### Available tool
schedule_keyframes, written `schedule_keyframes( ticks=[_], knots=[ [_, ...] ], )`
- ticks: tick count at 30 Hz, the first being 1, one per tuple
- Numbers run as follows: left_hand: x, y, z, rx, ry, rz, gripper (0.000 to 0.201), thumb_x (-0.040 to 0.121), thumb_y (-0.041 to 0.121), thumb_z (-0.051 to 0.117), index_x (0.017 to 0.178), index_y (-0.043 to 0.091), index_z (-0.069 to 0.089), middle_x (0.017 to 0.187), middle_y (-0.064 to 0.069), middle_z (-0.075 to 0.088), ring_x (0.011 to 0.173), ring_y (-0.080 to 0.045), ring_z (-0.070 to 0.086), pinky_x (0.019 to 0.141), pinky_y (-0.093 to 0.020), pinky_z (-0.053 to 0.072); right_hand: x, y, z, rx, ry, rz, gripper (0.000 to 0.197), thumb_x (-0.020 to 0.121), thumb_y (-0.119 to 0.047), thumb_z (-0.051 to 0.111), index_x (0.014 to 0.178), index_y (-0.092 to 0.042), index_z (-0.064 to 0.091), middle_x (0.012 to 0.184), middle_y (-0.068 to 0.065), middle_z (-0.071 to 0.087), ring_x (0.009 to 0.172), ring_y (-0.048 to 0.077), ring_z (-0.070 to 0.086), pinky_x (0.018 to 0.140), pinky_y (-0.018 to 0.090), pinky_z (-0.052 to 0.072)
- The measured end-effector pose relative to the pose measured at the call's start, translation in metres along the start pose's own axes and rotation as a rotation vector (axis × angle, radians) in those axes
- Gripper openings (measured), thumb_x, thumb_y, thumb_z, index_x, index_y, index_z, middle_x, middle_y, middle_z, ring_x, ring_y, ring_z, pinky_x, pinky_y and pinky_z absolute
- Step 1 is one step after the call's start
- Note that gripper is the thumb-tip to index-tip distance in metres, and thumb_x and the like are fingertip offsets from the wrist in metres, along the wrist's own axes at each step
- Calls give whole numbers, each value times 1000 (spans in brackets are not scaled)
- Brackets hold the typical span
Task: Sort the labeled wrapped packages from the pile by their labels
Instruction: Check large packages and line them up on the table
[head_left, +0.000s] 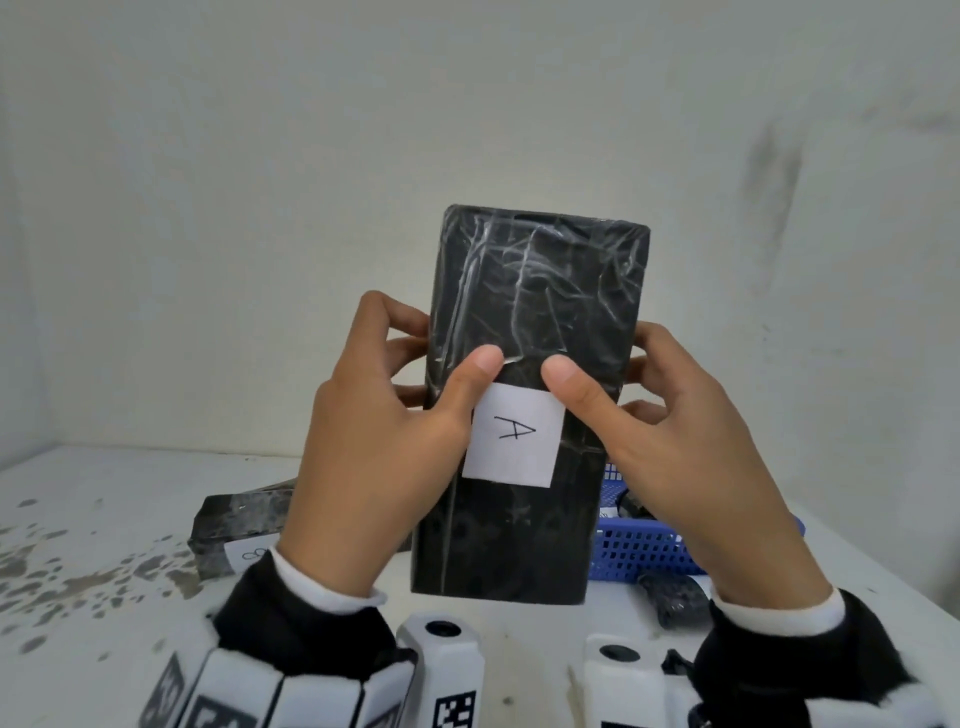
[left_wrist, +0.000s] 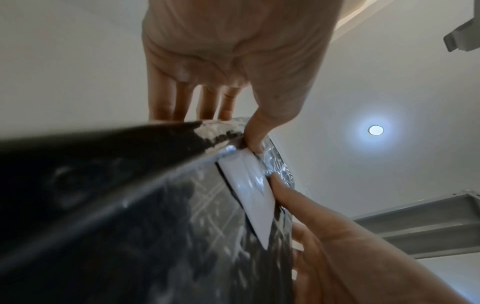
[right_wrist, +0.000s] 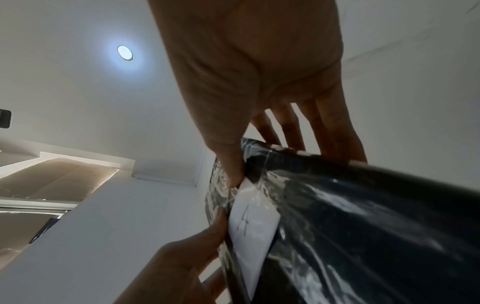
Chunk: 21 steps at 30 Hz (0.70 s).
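Observation:
I hold a tall black package (head_left: 524, 322) wrapped in clear film upright above the table, its face toward me. A white label (head_left: 514, 435) on its front reads "A". My left hand (head_left: 384, 415) grips the left edge and my right hand (head_left: 680, 436) grips the right edge. Both thumbs press the front just above the label, and the other fingers curl behind. In the left wrist view the left hand (left_wrist: 233, 61) pinches the package (left_wrist: 130, 205) by the label (left_wrist: 249, 189). The right wrist view shows the right hand (right_wrist: 254, 72) on the package (right_wrist: 363, 216) beside the label (right_wrist: 252, 222).
A second black wrapped package (head_left: 239, 519) with a white label (head_left: 249, 555) lies on the stained white table (head_left: 78, 519) at the left. A blue perforated basket (head_left: 639, 545) stands at the right, with a small dark wrapped item (head_left: 672, 600) in front of it. A wall rises close behind.

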<state>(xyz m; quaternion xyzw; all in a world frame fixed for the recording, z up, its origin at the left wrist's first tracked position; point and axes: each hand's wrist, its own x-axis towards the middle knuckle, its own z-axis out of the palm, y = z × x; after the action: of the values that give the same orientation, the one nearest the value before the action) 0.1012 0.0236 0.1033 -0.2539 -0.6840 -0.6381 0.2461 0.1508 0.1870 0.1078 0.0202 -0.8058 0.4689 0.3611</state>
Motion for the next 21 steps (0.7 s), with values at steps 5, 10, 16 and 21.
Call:
schedule_keyframes(
  ticks=[5,10,16,21],
  knots=[
    [1,-4,-2,49,-56,29,53,83,43,66,130,52,44,97,24,70,91,5,65,73,-10,51,-2,-2,1,-19,2,2,53,72,-66,65,119,-40,59,100,-17,69,77,-6,66,57,2,45],
    [1,-6,0,63,-73,76,45,86,36,65,122,53,46,101,26,67,96,11,60,73,-2,45,-3,-2,4,-15,36,1,47,74,-65,66,112,-38,64,102,-23,70,74,0,71,74,25,58],
    [0,-2,1,22,-27,43,37,83,42,66,114,48,47,100,18,70,83,-5,70,76,-34,58,-4,-5,5,1,43,-15,59,74,-68,63,129,-49,53,101,-21,67,76,4,73,74,36,63],
    [-1,1,0,10,-18,26,40,80,47,67,112,54,44,100,19,70,86,-5,70,78,-36,58,-5,-6,4,54,23,-11,57,74,-65,66,126,-49,50,102,-18,68,78,6,74,72,39,64]
  ],
)
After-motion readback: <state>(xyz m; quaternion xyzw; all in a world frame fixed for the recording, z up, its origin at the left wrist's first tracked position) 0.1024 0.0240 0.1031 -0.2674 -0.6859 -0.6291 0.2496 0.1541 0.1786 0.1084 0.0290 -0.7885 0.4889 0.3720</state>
